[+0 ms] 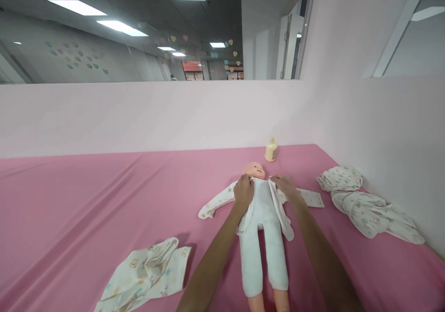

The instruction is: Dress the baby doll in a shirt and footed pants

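Observation:
A baby doll [262, 210] with a white cloth body lies on its back, head away from me. Its arms are in the sleeves of a patterned baby shirt [219, 202], which is spread open at the front. My left hand [244, 191] is closed on the shirt's edge near the doll's neck, on the left side. On the other side, my right hand [283, 186] pinches the opposite front edge by the shoulder. The doll's bare lower legs run off the bottom of the view.
Pink sheeting [86, 200] covers the surface. Patterned baby clothing [149, 275] lies at lower left. Crumpled white patterned cloths [371, 210] rest by the right wall. A pale yellow pump bottle [271, 150] stands beyond the doll's head, near the back wall [156, 117].

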A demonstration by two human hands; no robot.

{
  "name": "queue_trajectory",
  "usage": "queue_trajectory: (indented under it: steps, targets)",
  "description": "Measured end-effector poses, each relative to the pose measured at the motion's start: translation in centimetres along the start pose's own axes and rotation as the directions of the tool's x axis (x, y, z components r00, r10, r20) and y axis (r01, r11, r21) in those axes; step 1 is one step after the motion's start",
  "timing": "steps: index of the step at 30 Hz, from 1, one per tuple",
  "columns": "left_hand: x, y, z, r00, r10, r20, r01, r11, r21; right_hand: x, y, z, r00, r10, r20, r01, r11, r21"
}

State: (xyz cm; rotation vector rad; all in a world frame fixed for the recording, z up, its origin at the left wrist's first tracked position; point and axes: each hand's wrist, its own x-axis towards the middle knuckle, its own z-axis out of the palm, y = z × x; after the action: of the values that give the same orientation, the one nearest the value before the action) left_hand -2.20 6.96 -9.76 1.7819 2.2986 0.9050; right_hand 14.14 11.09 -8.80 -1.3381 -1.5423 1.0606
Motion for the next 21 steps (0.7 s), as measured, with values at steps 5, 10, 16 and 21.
queue_trajectory:
  steps: [5, 10, 16, 21]
  targets:
    - [0.1, -0.1, 0.0, 1.000, 0.006, 0.012, -0.006, 1.000, 0.002, 0.1, 0.0, 1.8, 0.997, 0.002, 0.082, -0.004, 1.000, 0.021]
    - [0.1, -0.1, -0.1, 1.000, 0.020, 0.018, -0.020, 1.000, 0.018, 0.1, 0.1, 2.4, 0.997, -0.005, 0.072, 0.004, 1.000, 0.017]
    - [0.0, 0.0, -0.1, 0.998, 0.058, 0.031, -0.059, 0.997, 0.051, -0.1, 0.0, 3.7, 0.998, -0.052, -0.032, 0.052, 0.998, -0.023]
    - [-0.1, 0.0, 0.0, 0.995, 0.090, 0.044, -0.093, 0.993, 0.076, -0.6, -0.4, 4.7, 0.993, -0.107, -0.059, 0.097, 0.985, -0.142]
